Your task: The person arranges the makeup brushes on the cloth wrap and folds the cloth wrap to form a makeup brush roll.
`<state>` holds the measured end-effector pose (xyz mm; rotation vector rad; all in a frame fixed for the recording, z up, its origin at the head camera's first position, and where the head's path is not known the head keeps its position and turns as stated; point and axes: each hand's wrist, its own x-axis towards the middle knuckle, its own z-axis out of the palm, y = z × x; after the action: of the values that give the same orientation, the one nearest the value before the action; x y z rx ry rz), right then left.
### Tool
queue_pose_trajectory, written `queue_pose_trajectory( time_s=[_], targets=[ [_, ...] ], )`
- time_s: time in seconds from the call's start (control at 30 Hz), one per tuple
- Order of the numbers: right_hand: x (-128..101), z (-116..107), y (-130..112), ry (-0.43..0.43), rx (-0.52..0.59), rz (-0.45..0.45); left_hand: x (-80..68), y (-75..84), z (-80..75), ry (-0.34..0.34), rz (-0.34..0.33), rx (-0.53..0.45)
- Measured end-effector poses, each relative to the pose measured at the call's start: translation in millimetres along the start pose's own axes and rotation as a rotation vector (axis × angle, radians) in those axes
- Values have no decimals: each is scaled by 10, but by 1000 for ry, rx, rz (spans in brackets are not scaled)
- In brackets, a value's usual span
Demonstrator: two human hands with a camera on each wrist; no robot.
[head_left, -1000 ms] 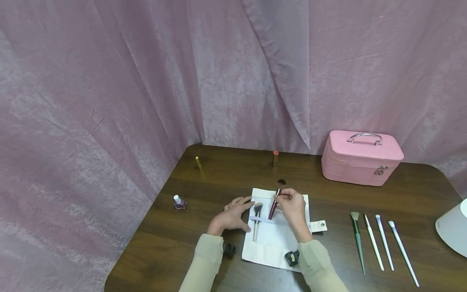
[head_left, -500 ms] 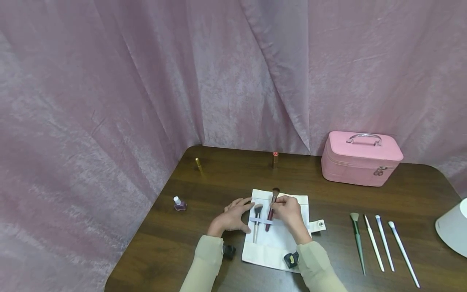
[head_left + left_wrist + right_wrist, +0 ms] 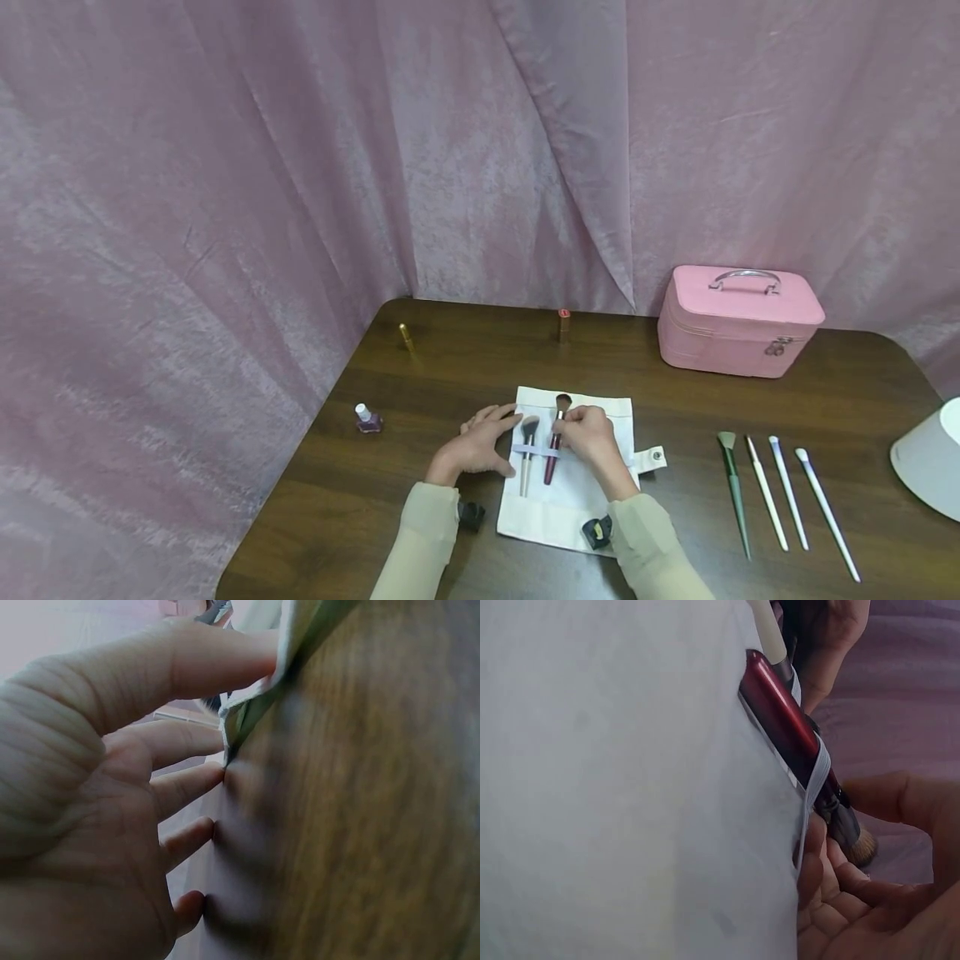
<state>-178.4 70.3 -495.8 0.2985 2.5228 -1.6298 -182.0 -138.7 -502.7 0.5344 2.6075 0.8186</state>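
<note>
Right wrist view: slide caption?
Red brush under the elastic band of a white roll, right hand at its bristles.

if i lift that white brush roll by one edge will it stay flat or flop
The white brush roll looks like thin cloth, so it would likely sag. The red-handled brush and pale-handled brush sit under an elastic band, so they probably stay put.

- Your right hand (image 3: 588, 435) covered part of the dark red brush (image 3: 553, 446) in the head view, so its grip there was hard to read.
- In the left wrist view, the table (image 3: 375, 825) was blurred, and your left hand (image 3: 90, 802) ran off the frame's left edge.
- The two small tubes (image 3: 406, 336) at the table's back were too small to identify.
- The lampshade (image 3: 930, 458) was cut off at the right edge.
</note>
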Motion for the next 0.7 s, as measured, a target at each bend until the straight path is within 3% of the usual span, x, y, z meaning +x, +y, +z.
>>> queue_pose_trajectory(
  time_s=[0.7],
  targets=[
    [-52, 5, -23, -42, -230, -14, 10, 5, -18, -9, 3, 8]
  ],
)
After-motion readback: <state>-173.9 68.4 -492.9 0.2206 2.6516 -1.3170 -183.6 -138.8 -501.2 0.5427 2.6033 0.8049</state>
